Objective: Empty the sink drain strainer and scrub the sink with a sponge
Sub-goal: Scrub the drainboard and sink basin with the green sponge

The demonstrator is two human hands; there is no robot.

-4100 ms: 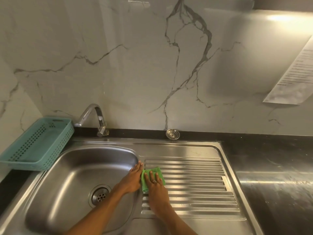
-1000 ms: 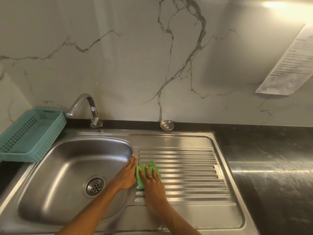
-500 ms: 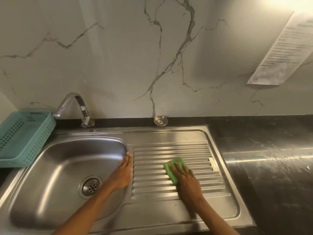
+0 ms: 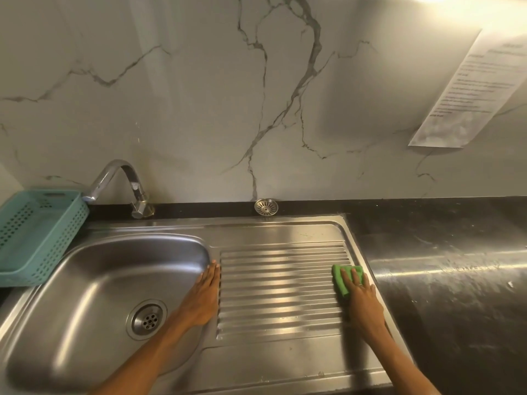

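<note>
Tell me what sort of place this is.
Most likely a kitchen: a stainless steel sink with a ribbed drainboard and a curved tap, set in a dark countertop below a marble-look wall. The right hand presses a green sponge on the drainboard.

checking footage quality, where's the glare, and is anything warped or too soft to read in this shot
Head view: a hot spot burns out the top right corner and streaks glare across the black counter and drainboard; wide-angle warp bows the counter edge; the text on the wall notice is too soft to read; the sponge under the right hand stays sharp.
</note>
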